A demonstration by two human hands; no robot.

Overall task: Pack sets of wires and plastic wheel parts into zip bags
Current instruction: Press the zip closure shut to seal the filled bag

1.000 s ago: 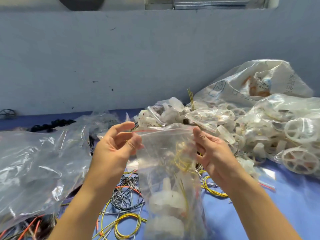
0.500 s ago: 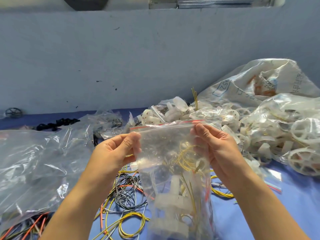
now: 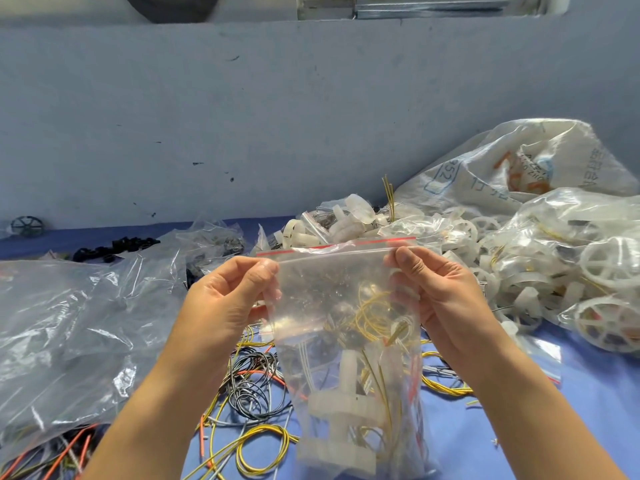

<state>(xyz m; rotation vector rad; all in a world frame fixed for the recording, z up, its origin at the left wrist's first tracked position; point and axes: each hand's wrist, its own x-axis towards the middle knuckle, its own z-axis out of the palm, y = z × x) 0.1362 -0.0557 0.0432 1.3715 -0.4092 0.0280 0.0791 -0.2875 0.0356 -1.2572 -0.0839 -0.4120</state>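
A clear zip bag (image 3: 332, 289) with a red strip along its mouth hangs upright in the middle of the view. It holds yellow wires and a white plastic wheel part (image 3: 341, 407) at its bottom. My left hand (image 3: 225, 299) pinches the bag's top left corner at the zip line. My right hand (image 3: 436, 289) pinches the top right corner. The bag's top edge is stretched flat between the two hands.
Loose coils of yellow, black and orange wire (image 3: 252, 386) lie on the blue table under the bag. A pile of white wheel parts (image 3: 606, 268) and filled bags sits at right, before a woven sack (image 3: 519, 168). Large clear plastic bags (image 3: 69, 323) cover the left.
The bag's mouth has been drawn taut and flat. Both hands have moved apart to its top corners and risen slightly.
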